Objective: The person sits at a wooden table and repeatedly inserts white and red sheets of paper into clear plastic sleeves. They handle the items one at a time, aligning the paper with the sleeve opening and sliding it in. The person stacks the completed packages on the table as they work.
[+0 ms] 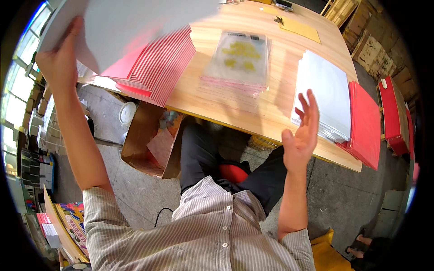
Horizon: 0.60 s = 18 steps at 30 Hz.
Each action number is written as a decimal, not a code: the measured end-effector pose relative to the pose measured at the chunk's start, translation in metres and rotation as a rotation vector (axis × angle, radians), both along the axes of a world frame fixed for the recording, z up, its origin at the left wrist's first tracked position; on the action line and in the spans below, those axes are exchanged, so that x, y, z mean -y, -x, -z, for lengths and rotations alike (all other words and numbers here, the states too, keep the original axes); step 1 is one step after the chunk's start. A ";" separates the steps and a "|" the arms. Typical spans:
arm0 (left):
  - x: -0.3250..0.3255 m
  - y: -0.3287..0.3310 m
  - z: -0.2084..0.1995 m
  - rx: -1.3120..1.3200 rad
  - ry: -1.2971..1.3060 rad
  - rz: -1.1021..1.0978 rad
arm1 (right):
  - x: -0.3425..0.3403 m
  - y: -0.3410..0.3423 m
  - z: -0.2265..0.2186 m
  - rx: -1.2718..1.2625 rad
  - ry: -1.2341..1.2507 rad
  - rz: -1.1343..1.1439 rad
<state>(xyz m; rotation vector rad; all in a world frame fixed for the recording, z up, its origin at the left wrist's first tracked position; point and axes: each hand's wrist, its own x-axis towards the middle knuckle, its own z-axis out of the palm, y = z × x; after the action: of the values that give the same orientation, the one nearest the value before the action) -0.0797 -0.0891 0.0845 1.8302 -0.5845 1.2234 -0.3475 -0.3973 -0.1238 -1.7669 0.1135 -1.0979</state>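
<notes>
Over the red stack (156, 67), the left hand (58, 65) clamped a white sheet (135, 27) by its edge, probably to hold it clear; the right hand (301, 140) hung empty and spread.

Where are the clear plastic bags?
Upper middle of the head view: the plastic bags lie on the table, between the left striped stack and right white stack.

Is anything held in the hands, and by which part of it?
The left hand holds a large pale sheet near its lower-left corner; the right hand holds nothing.
</notes>
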 end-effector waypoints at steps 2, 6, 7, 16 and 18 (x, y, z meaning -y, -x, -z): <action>0.010 0.023 0.018 -0.068 -0.002 0.132 | 0.007 0.003 -0.011 0.081 -0.050 -0.039; 0.010 0.071 0.093 -0.414 -0.297 0.318 | 0.012 0.021 0.016 0.082 -0.132 -0.287; 0.007 0.070 0.121 -0.361 -0.325 0.614 | 0.002 0.035 0.034 0.072 -0.343 -0.403; 0.047 0.079 0.186 -0.691 -0.302 0.998 | 0.003 0.058 0.072 -0.272 -0.524 -0.270; 0.048 0.053 0.188 -0.739 -0.340 1.001 | 0.017 0.040 0.051 -0.307 -0.411 -0.315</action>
<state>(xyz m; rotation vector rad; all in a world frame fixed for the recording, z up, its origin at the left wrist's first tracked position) -0.1326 -0.1367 -0.1032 1.6945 -1.0997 -0.2241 -0.3879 -0.4139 -0.1749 -1.5032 0.2227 -0.5271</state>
